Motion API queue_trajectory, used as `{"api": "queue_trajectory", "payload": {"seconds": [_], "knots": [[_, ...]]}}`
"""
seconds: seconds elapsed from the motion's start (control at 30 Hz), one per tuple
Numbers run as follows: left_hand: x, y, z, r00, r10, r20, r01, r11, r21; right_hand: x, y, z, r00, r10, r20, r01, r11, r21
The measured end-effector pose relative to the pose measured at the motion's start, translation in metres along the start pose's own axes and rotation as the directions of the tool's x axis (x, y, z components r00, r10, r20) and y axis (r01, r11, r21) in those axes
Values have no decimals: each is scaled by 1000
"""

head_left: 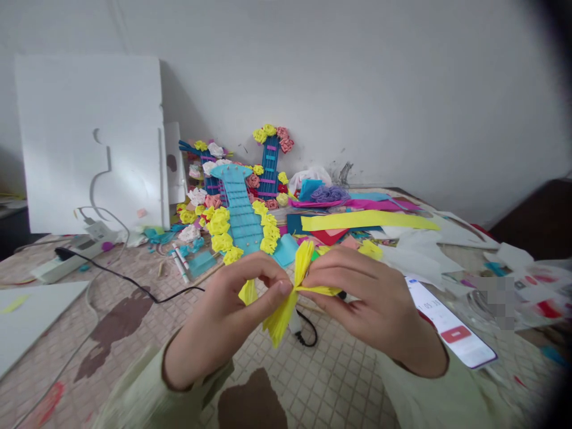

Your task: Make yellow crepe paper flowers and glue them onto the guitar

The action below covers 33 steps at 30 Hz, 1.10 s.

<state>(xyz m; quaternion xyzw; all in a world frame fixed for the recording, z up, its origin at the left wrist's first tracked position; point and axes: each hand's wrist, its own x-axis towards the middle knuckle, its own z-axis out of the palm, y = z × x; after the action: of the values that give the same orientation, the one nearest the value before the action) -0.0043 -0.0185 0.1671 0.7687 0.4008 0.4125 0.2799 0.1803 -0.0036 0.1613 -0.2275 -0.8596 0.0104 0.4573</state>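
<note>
Left hand: your left hand is pinched shut, thumb and forefinger clamped on the pleated yellow paper at its gathered middle.
Right hand: your right hand grips the same paper from the 3 o'clock side, fingers closed on a fold.
Yellow paper: held above the patterned tablecloth, pleats fanning toward 12 and 7 o'clock from the pinch.
Phone: a smartphone lies at 4 o'clock of your right hand, screen lit, partly under the wrist.
Craft model: a blue ladder-like stick model edged with yellow paper flowers stands at 12 o'clock, well apart.
Paper sheets: a coloured paper pile sits at 1 o'clock.
Cable: a black cable runs at 9 o'clock.
Foam board: a white foam board leans on the wall at 10 o'clock.
</note>
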Motion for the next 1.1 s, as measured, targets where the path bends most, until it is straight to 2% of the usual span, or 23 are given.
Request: {"api": "queue_trajectory", "payload": {"seconds": [0.17, 0.27, 0.5, 0.57, 0.7, 0.83, 0.9, 0.97, 1.03, 1.1], "knots": [[3, 2, -2, 999, -37, 28, 40, 992, -119, 0, -4, 0, 999, -27, -34, 27, 1000, -3], [4, 5, -2, 995, -17, 93, 33, 985, -171, 0, -6, 1, 998, -17, -57, 18, 1000, 11], [1, 0, 4, 981, -104, 166, 151, 939, -308, 0, -7, 2, 998, -4, -57, 8, 997, 75], [0, -2, 5, 989, -78, 123, 108, 960, -259, 1, -6, 2, 999, 17, -49, -13, 996, 90], [2, -4, 1, 998, 37, -57, -39, 998, -45, 3, -2, 1, 996, 80, -30, -76, 990, 115], [2, -4, -7, 963, 133, -233, -121, 990, 67, 3, 1, -1, 994, 104, -22, -101, 987, 124], [1, -4, -11, 942, 187, -280, -173, 982, 74, 3, 2, -1, 994, 102, -26, -98, 987, 128], [-1, -3, -15, 952, 211, -221, -205, 978, 48, 4, 2, -2, 995, 98, -29, -93, 986, 139], [-1, -2, -18, 978, 196, -68, -194, 981, 25, 4, 2, -2, 995, 97, -32, -91, 983, 157], [-1, -2, -20, 985, 159, 72, -162, 986, 28, 4, 2, -3, 994, 102, -33, -95, 980, 176]]}}
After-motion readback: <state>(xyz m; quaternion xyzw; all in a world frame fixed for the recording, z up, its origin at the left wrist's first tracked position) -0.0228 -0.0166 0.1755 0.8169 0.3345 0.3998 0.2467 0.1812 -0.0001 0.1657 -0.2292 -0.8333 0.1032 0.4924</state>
